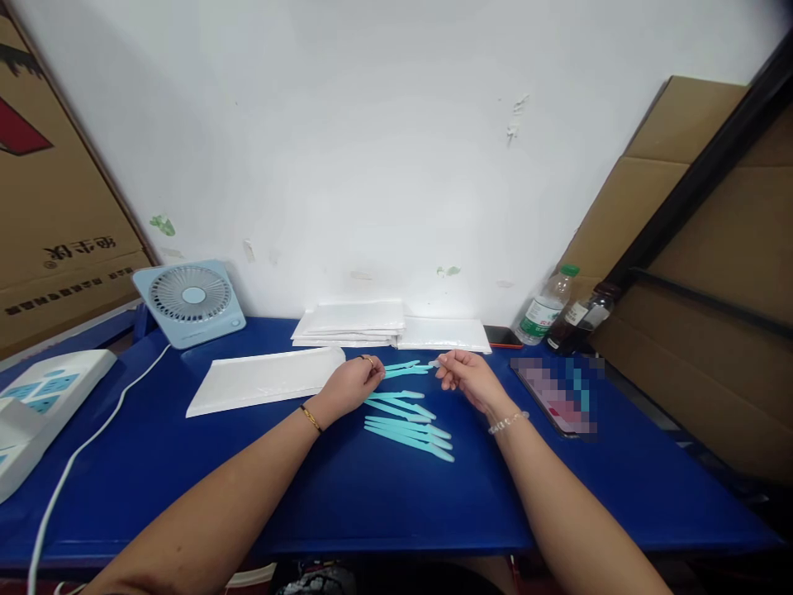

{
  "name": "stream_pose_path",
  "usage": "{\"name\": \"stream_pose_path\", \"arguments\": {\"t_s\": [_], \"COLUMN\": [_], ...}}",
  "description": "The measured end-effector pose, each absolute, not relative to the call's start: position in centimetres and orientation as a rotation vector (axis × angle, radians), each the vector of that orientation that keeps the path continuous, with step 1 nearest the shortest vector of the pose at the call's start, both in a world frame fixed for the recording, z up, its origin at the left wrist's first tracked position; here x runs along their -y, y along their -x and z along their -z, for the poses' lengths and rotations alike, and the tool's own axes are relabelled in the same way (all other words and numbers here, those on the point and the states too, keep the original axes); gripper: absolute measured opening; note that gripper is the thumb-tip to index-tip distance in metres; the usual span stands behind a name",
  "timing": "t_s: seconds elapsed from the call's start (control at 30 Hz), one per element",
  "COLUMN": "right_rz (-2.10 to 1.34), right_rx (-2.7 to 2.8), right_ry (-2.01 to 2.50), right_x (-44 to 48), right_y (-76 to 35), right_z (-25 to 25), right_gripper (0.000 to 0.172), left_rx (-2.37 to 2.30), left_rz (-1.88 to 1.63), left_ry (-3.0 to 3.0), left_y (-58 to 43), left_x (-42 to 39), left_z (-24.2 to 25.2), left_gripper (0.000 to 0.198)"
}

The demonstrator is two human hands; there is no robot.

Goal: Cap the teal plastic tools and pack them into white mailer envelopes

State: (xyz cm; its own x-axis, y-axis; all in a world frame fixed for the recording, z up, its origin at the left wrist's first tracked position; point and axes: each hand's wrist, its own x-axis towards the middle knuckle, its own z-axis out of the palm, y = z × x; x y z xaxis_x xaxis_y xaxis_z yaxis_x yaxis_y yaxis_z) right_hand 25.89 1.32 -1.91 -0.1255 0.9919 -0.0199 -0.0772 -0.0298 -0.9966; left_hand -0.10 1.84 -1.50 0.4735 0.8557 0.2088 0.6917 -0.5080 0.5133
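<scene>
Sticks of pale teal plastic, slim and flat with one tapered end, make up a small bundle; these held sticks (407, 368) hang just above the tabletop, between the two hands. The left hand (350, 384), with a ring and a thin gold bangle, has its fingers curled shut on one end of the bundle. The right hand (466, 377), with a beaded bracelet at the wrist, pinches the other end between thumb and fingertips. Just below, the loose sticks (410, 421) lie on the table (384, 496) in a rough fan, some touching; its top is smooth and deep blue.

Left of the hands lies a long white padded envelope (266, 380), slightly puffy. Behind it, against the wall, sits a neat stack of envelopes (352, 322) of the same kind. A square, light blue desk fan (191, 302) with a round grille stands at the back left, and a white cable (80, 450) curves over the table near it. Right of the hands lies a flat phone (554, 397), its screen blurred. Behind it stand a clear bottle (548, 306) with a green cap and a dark bottle (579, 318), beside leaning brown cardboard (681, 248).
</scene>
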Motion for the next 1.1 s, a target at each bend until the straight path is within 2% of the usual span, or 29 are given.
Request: {"name": "stream_pose_path", "arguments": {"t_s": [0.47,0.8,0.87,1.0,1.1], "right_rz": [-1.335,-1.376,-1.146,-0.324,-0.122], "right_rx": [1.254,1.451,1.563,1.668,1.785], "right_ry": [1.053,1.145,1.280,1.620,1.725], "right_x": [-1.5,-1.0,-1.2,-2.4,-3.2], "right_y": [-26.0,-24.6,-25.7,-29.1,-30.4], "right_z": [2.1,2.2,2.0,2.2,3.2], "right_gripper": [0.032,0.037,0.036,0.025,0.014], "left_rx": [-1.275,-1.225,-1.211,-1.260,-1.320], "left_rz": [-0.640,-0.608,-0.584,-0.626,-0.618], "left_ry": [-2.193,-2.222,-2.255,-2.437,-2.571], "left_y": [0.1,-0.1,-0.1,0.0,0.1], "left_x": [-2.1,-1.8,-1.7,-2.0,-2.5], "left_z": [1.7,1.9,2.0,2.1,2.3], "left_gripper": [0.027,0.031,0.031,0.024,0.023]}}
